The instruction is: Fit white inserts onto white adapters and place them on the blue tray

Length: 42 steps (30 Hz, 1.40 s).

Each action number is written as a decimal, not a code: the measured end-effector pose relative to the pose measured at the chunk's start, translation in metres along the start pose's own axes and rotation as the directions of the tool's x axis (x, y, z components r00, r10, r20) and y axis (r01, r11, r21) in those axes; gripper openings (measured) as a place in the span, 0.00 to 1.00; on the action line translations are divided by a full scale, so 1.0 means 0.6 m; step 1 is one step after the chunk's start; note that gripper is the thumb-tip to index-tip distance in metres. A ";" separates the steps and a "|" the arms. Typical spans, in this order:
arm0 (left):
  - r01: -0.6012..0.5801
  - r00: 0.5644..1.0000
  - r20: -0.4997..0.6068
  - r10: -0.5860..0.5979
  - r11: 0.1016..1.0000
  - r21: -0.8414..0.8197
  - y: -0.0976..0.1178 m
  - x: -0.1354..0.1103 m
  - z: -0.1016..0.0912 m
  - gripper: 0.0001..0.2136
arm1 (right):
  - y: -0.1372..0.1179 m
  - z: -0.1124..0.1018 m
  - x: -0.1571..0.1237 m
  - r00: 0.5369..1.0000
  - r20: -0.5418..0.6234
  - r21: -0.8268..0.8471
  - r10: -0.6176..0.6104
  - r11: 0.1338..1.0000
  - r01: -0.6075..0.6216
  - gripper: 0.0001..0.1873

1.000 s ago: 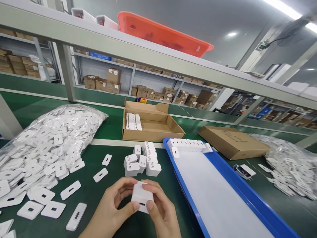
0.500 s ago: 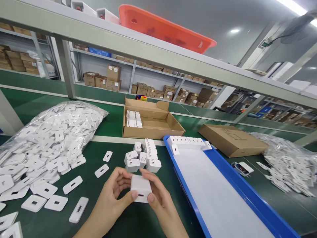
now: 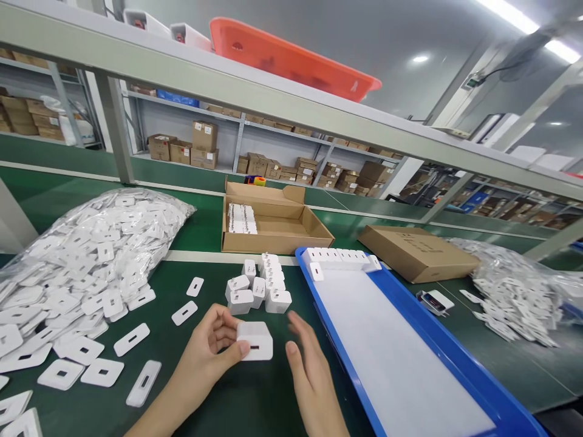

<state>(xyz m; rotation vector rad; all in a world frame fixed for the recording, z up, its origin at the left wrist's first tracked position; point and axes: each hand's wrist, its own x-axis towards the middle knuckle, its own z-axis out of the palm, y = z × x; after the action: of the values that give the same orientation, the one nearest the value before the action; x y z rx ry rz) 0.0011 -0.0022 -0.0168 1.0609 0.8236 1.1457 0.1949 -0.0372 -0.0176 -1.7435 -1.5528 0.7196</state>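
Between the thumb and fingers of my left hand [image 3: 212, 346] is a white charger [image 3: 255, 341], its face with a dark slot turned toward me. My right hand [image 3: 310, 367] is apart from it on the right, fingers spread and holding nothing. Just beyond the hands stands a group of white plug chargers [image 3: 259, 288], several with metal prongs upward. To the right lies a blue tray [image 3: 455, 346] with a white liner; a row of white chargers [image 3: 339, 256] sits at its far end.
A clear bag [image 3: 132, 212] spilling white slotted plates [image 3: 102, 371] covers the left side. An open cardboard box [image 3: 273, 243] holding white chargers stands behind. Right of the tray are a closed carton [image 3: 421, 252], a small meter [image 3: 432, 301] and another plate bag [image 3: 514, 297]. A shelf beam [image 3: 273, 91] crosses above.
My right hand has let go of the charger and moved away to the right. My left hand keeps hold of it. The view has shifted slightly.
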 end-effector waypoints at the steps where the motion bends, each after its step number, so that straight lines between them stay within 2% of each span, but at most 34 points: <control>1: 0.005 1.000 -0.027 -0.005 1.000 0.002 0.001 0.000 -0.002 0.21 | 0.018 -0.003 -0.003 0.997 -0.076 -0.218 0.031 0.975 -0.047 0.33; 3: 0.008 0.997 -0.071 -0.008 1.000 0.004 0.003 0.000 -0.004 0.21 | 0.050 -0.002 -0.010 0.986 -0.161 -0.560 0.044 0.819 -0.127 0.33; 5: 0.003 0.996 -0.088 -0.003 1.000 0.003 0.005 -0.002 -0.004 0.21 | 0.067 0.003 -0.016 0.986 -0.159 -0.733 0.051 0.663 -0.152 0.33; 8: -0.009 0.997 -0.071 0.010 1.000 0.006 0.006 -0.003 -0.003 0.22 | 0.058 0.008 -0.017 0.985 -0.161 -0.831 0.065 0.529 -0.171 0.31; 11: -0.030 0.998 -0.052 0.030 1.000 0.010 0.006 -0.004 -0.005 0.23 | 0.035 0.006 -0.009 0.986 -0.159 -0.872 0.058 0.459 -0.168 0.28; 13: -0.038 0.998 -0.048 0.039 0.999 0.014 0.007 -0.004 -0.007 0.23 | 0.026 0.004 -0.005 0.984 -0.167 -0.871 0.059 0.459 -0.176 0.26; 16: -0.039 0.998 -0.041 0.039 0.999 0.018 0.009 -0.004 -0.008 0.22 | 0.023 0.006 -0.006 0.982 -0.171 -0.841 0.086 0.507 -0.191 0.23; 19: -0.038 0.999 -0.035 0.039 0.999 0.021 0.010 -0.004 -0.008 0.22 | 0.029 0.010 -0.010 0.985 -0.167 -0.824 0.053 0.541 -0.169 0.25; 21: -0.036 0.999 -0.036 0.037 0.999 0.027 0.010 -0.005 -0.008 0.22 | 0.031 0.012 -0.007 0.985 -0.172 -0.829 0.032 0.535 -0.163 0.26; 27: -0.028 0.999 -0.023 0.029 0.999 0.029 0.014 -0.005 -0.009 0.22 | 0.023 0.012 0.019 0.978 -0.192 -0.825 0.085 0.525 -0.207 0.24; 29: -0.028 0.999 -0.024 0.028 0.999 0.028 0.016 -0.004 -0.010 0.22 | 0.017 0.016 0.019 0.980 -0.181 -0.827 0.078 0.527 -0.194 0.23; 32: -0.027 0.999 -0.032 0.029 0.999 0.034 0.018 -0.003 -0.012 0.22 | 0.011 0.017 0.008 0.994 -0.105 -0.834 0.032 0.541 -0.106 0.20; 34: -0.023 0.999 -0.032 0.024 0.999 0.040 0.018 -0.003 -0.012 0.21 | 0.010 0.012 0.001 0.998 -0.061 -0.866 0.005 0.497 -0.055 0.20; 37: -0.015 1.000 -0.024 0.016 0.999 0.043 0.018 -0.005 -0.012 0.20 | 0.011 0.000 0.000 1.000 -0.002 -0.918 0.031 0.396 -0.014 0.25; 40: -0.023 1.000 -0.018 0.024 0.999 0.041 0.016 -0.006 -0.012 0.20 | 0.009 -0.010 0.003 0.998 0.053 -0.923 0.032 0.384 0.037 0.28; 42: -0.041 0.999 -0.013 0.041 0.998 0.043 0.016 -0.006 -0.012 0.21 | 0.010 -0.016 0.002 0.998 0.055 -0.918 0.011 0.395 0.046 0.25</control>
<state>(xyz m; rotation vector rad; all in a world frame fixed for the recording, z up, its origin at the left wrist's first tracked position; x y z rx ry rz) -0.0092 -0.0033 -0.0101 1.1108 0.8440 1.1754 0.2062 -0.0373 -0.0167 -2.4592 -2.2329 -0.2796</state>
